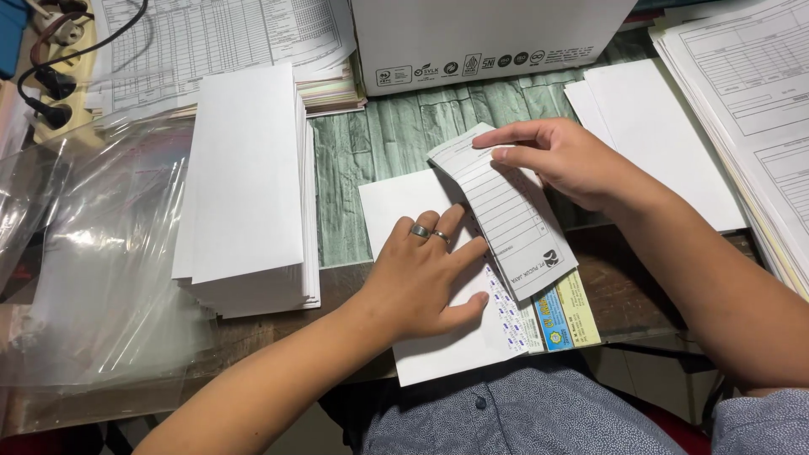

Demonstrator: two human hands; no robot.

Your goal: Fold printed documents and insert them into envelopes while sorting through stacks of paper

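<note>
My left hand [430, 270], with two rings on its fingers, lies flat on a white envelope [396, 211] at the table's front edge, pressing it down. My right hand [565, 160] pinches the top of a folded printed form [510, 219] with ruled lines, which lies slanted across the envelope's right side. Under the form's lower end peek a strip of small blue-and-white stickers [510, 316] and a colourful printed card [569, 312]. The fingers of the left hand touch the form's left edge.
A tall stack of white envelopes [249, 185] stands to the left. Clear plastic bags [93, 253] lie at far left, a power strip with plugs [50, 76] behind. A white cardboard box [480, 38] sits at the back. Printed sheets [750, 101] pile on the right.
</note>
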